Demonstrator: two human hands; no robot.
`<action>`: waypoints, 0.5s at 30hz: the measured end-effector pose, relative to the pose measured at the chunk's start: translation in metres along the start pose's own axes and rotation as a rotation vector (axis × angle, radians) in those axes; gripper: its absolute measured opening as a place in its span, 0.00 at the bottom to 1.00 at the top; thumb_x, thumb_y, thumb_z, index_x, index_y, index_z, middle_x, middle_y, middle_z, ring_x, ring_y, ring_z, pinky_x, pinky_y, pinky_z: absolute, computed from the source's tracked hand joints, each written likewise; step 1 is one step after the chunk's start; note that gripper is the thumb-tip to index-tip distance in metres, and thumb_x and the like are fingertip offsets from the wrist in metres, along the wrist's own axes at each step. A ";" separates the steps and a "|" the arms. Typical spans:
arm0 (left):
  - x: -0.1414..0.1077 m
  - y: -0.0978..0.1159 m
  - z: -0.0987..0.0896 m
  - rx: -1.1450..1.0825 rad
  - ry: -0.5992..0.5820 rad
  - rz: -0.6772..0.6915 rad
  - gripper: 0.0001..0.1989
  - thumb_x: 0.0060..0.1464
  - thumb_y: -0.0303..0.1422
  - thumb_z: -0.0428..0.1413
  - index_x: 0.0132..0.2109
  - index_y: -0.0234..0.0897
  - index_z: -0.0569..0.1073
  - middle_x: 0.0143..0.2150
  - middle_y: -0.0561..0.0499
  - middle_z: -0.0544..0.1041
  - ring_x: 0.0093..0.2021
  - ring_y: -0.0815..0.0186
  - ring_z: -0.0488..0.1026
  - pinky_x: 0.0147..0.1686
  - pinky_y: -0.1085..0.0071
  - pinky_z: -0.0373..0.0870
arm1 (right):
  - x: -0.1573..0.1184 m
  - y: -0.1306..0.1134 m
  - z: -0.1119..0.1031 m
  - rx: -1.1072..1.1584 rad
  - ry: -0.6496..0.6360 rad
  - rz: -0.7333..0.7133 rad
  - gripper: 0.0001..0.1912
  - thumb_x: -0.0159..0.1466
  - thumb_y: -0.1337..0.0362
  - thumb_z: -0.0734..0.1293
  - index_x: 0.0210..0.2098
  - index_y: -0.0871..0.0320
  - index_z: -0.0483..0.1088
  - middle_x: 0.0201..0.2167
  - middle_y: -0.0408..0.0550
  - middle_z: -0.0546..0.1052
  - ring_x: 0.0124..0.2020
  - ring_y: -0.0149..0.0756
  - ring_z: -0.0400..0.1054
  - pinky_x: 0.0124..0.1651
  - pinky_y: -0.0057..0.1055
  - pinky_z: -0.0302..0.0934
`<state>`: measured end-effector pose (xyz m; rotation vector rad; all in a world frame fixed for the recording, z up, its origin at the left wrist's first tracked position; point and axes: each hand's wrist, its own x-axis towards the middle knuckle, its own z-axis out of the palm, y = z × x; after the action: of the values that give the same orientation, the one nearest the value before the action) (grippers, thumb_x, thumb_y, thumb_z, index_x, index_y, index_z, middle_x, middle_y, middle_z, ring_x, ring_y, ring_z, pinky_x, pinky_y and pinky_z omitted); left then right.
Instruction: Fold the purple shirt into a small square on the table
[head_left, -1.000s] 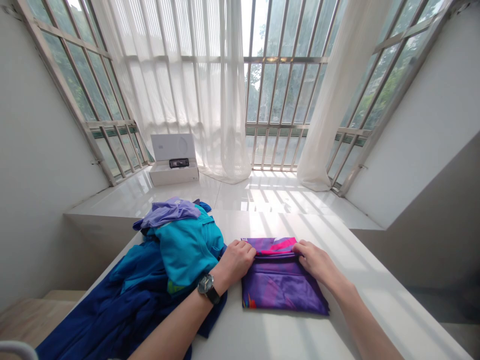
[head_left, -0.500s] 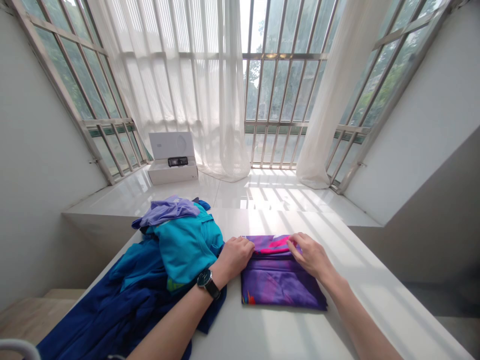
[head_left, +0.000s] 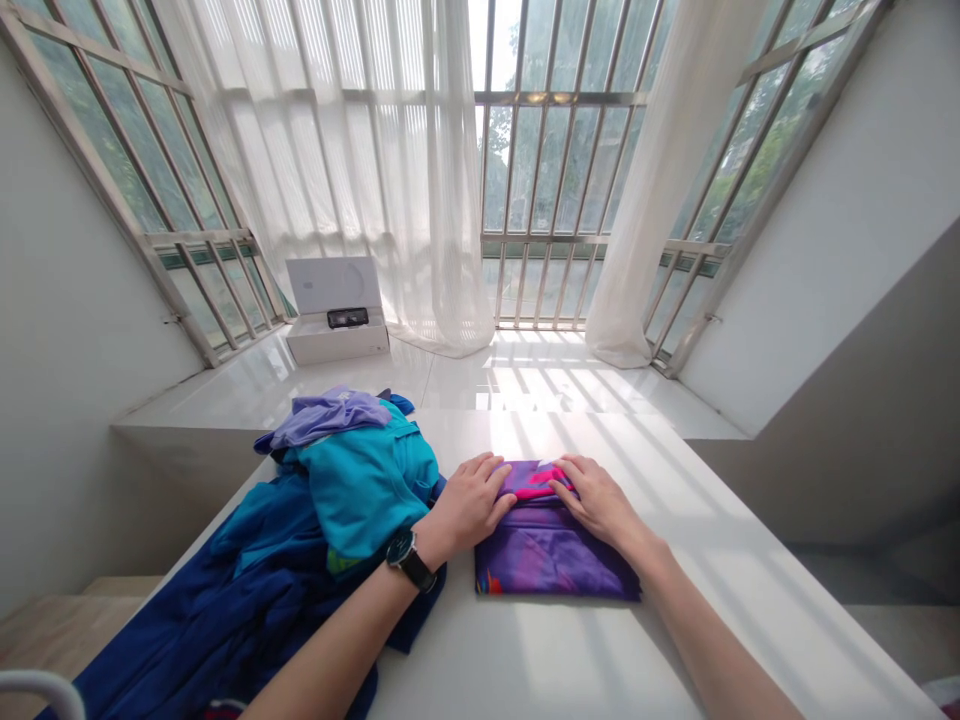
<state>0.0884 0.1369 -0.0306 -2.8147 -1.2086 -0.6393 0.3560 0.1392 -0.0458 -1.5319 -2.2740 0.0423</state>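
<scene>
A purple garment with pink patches (head_left: 559, 555) lies folded into a rectangle on the white table (head_left: 525, 660). My left hand (head_left: 471, 500), with a black watch on the wrist, rests on its upper left corner, fingers apart. On the upper right part lies my right hand (head_left: 596, 500), its fingers spread over the pink area. Neither hand grips the cloth. Left of my left hand is a heap of clothes: a teal garment (head_left: 367, 480), a lavender one (head_left: 330, 415) on top, and dark blue cloth (head_left: 202, 620) beneath.
An open white box (head_left: 337, 343) holding a black device (head_left: 348, 318) stands on the window ledge (head_left: 450, 385) at the back left. White curtains (head_left: 420, 200) hang before barred windows. A curved white bar (head_left: 45, 682) shows at the lower left corner.
Both hands have opened out and now lie flatter on the folded garment, the right one a little further in. The whole view has shifted slightly.
</scene>
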 end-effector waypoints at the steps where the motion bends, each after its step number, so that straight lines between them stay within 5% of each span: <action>1: -0.001 0.000 0.003 0.002 -0.016 0.016 0.24 0.69 0.43 0.47 0.66 0.35 0.63 0.66 0.40 0.66 0.67 0.53 0.60 0.63 0.56 0.61 | 0.000 -0.002 0.004 0.010 -0.024 -0.018 0.23 0.71 0.51 0.56 0.58 0.55 0.69 0.60 0.59 0.71 0.61 0.50 0.65 0.62 0.48 0.60; 6: -0.006 -0.001 0.022 0.048 -0.104 0.051 0.29 0.69 0.49 0.43 0.68 0.36 0.60 0.69 0.39 0.64 0.69 0.52 0.57 0.66 0.51 0.55 | -0.002 -0.002 0.023 0.015 -0.241 0.021 0.39 0.70 0.41 0.50 0.70 0.60 0.54 0.72 0.61 0.53 0.73 0.51 0.46 0.71 0.52 0.46; 15: -0.007 -0.002 0.021 -0.002 -0.124 0.028 0.26 0.70 0.45 0.43 0.67 0.36 0.62 0.69 0.40 0.64 0.69 0.53 0.59 0.66 0.52 0.54 | -0.002 0.001 0.021 0.224 -0.257 0.133 0.41 0.69 0.38 0.48 0.70 0.60 0.55 0.73 0.57 0.52 0.73 0.48 0.44 0.74 0.49 0.39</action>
<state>0.0907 0.1373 -0.0527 -2.9064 -1.1833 -0.4719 0.3503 0.1423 -0.0664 -1.6316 -2.2588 0.5414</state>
